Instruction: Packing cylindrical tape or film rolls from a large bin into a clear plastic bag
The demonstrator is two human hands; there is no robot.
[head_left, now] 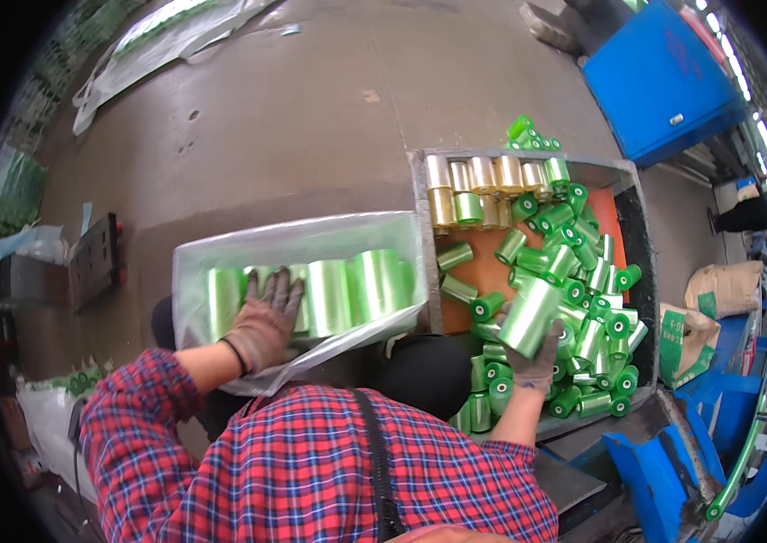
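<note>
A clear plastic bag (302, 230) lies spread in front of me, with a row of green film rolls (329, 299) standing in it. My gloved left hand (266, 328) rests on the rolls at the bag's left part, fingers stretched out and apart. To the right, my gloved right hand (535, 366) is closed around one green film roll (530, 317), which tilts above a shallow box (638, 226). Many loose green rolls (590, 339) lie heaped in that box. Paler, yellowish rolls (483, 174) stand lined up at its far left corner.
Beyond the box is a small pile of green rolls (528, 134) on the floor. A blue cabinet (664, 81) stands at the far right, with paper sacks (723, 290) nearer. Another person (763, 206) is at the right edge. White plastic sheeting (143, 68) lies far left.
</note>
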